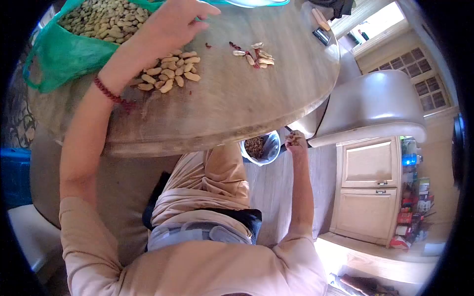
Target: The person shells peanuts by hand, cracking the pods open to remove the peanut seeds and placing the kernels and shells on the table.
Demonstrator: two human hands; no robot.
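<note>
My left hand [185, 19] is over the far part of the wooden table [222, 103], its fingers pinched together near a teal-rimmed dish [252, 2]; what they hold, if anything, is too small to tell. Below that forearm lies a pile of unshelled peanuts [170, 71]. A green bag [69, 59] full of peanuts [108, 22] stands at the back left. My right hand [296, 142] is low beside the table edge, closed around pale peanut shells. Just left of it is a lined bin [271, 148] with shell bits inside.
A small group of shells and red skins [256, 56] lies on the table's right half. A dark-and-silver object [322, 36] sits near the right edge. Beyond are a chair [370, 106] and a cabinet [368, 197].
</note>
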